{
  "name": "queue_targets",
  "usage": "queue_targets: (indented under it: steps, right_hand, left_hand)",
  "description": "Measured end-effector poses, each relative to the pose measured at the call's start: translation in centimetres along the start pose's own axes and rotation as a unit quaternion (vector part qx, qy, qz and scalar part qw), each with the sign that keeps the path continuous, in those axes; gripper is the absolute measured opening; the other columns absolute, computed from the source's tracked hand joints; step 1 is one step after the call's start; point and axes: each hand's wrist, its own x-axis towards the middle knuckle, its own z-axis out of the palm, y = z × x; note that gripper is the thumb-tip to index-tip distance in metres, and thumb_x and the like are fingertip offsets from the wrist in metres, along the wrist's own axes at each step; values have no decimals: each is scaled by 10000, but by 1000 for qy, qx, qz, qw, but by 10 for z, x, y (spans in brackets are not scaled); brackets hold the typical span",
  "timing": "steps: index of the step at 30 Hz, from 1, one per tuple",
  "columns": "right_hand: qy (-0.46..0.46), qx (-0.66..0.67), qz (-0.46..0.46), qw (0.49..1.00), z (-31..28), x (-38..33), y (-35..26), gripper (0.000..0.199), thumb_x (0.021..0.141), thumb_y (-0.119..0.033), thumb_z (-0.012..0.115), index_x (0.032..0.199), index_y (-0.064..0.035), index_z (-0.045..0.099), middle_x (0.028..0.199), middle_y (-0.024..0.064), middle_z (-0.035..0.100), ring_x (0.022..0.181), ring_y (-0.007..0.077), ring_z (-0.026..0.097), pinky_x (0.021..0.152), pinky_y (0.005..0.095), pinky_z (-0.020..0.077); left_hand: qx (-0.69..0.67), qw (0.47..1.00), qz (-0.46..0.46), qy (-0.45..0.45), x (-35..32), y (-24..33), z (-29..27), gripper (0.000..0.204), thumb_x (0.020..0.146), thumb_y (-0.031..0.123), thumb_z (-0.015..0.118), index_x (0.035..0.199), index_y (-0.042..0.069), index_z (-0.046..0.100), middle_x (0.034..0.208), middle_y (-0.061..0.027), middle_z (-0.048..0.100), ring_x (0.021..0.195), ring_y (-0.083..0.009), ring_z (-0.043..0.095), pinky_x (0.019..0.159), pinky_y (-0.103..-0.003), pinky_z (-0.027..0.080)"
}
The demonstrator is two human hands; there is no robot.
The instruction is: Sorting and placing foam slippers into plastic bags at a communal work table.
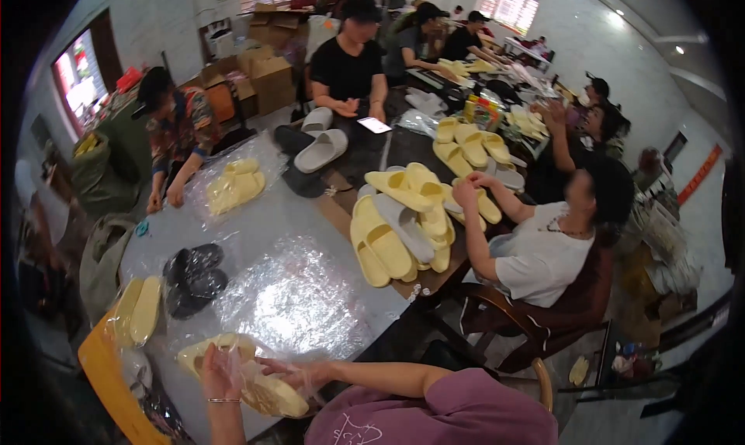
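Left hand (217, 371) and right hand (291, 374) grip a clear bag (252, 379) with yellow slippers (268, 394) inside, at the near edge of the desk (310, 235). Black slippers (192, 278) in another bag lie just beyond. Further up the desk sits a pile of yellow slippers (400, 228), a seated person (543, 243) reaching into it.

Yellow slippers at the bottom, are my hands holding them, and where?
Yes. Both hands grip a clear plastic bag around a pair of yellow slippers: left hand at its near end, right hand on its top edge.
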Motion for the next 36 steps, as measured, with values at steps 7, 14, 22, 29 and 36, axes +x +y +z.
queue_targets:
  steps: [7, 14, 22, 29, 36]
  right_hand:
    - [557, -201, 139, 794, -128, -75, 24, 385, 881, -385, 484, 1145, -115, 558, 1064, 73, 619, 921, 219, 605, 767, 366, 480]
    - [640, -597, -28, 482, -89, -79, 19, 249, 831, -176, 533, 1060, -90, 577, 1076, 110, 543, 1028, 261, 495, 873, 397, 379]
    - [518, -631, 173, 551, -111, -42, 30, 429, 845, -313, 518, 1206, -81, 499, 1193, 99, 507, 1137, 262, 454, 955, 431, 339]
    - [550, -572, 244, 558, -127, -32, 10, 531, 767, -383, 615, 1180, -63, 519, 985, 114, 631, 983, 279, 566, 868, 437, 415]
    - [243, -180, 28, 953, -92, -24, -28, 223, 868, -195, 555, 965, 1, 596, 773, 26, 607, 750, 110, 603, 723, 237, 471]
  left_hand:
    - [348, 924, 147, -57, 67, -53, -45, 555, 892, 245, 521, 1344, 7, 305, 1353, -154, 369, 1220, -287, 397, 995, -366, 357]
    - [851, 430, 176, 244, 66, -126, -168, 628, 912, 304, 422, 1366, -76, 212, 1383, -295, 257, 1264, -425, 283, 1072, -466, 207]
    - [867, 407, 122, 260, 60, -136, -176, 706, 916, 471, 353, 1426, 35, 134, 1466, -185, 169, 1303, -424, 218, 1070, -503, 181]
    - [851, 396, 232, 255, 62, -138, -210, 701, 903, 502, 369, 1436, 102, 154, 1475, -123, 190, 1276, -429, 261, 1048, -509, 215]
    - [813, 467, 253, 239, 53, -133, -208, 802, 864, 518, 453, 1411, 7, 163, 1452, -202, 197, 1267, -410, 271, 1049, -500, 210]
